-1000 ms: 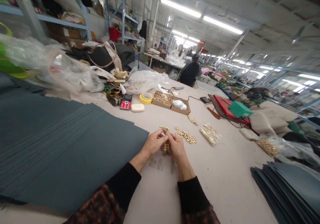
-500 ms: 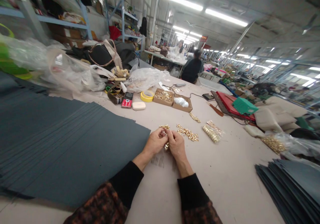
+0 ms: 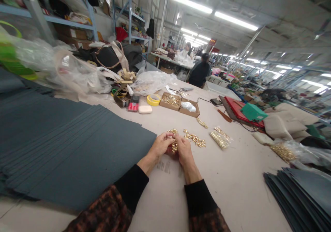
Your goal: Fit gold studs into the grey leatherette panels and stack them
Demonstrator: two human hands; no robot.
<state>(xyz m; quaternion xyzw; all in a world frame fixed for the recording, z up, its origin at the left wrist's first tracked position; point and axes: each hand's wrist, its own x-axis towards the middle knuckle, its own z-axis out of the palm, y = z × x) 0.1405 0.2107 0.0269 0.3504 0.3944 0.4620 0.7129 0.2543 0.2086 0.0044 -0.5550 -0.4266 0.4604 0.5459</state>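
Note:
My left hand (image 3: pixel 160 147) and my right hand (image 3: pixel 183 150) meet over the pale table (image 3: pixel 232 187), fingers pinched together on a short gold chain piece (image 3: pixel 175 145) that shows between them. Just beyond the hands lies a loose pile of gold chain pieces (image 3: pixel 194 138). A small clear packet of gold pieces (image 3: pixel 219 137) lies to the right of it. A little heap of gold pieces (image 3: pixel 172 131) sits right behind my left hand.
A large stack of dark grey sheets (image 3: pixel 64 145) covers the left; another stack (image 3: pixel 302 194) lies at the right. Behind are a cardboard box of gold hardware (image 3: pixel 170 101), yellow tape roll (image 3: pixel 153 99), red phone (image 3: pixel 133 106), plastic bags (image 3: pixel 74 73). Two people work at a far table (image 3: pixel 200 74).
Both hands stay joined at the same spot; the gold piece has shifted from hanging below the fingers to sitting up between them. The view has drifted slightly.

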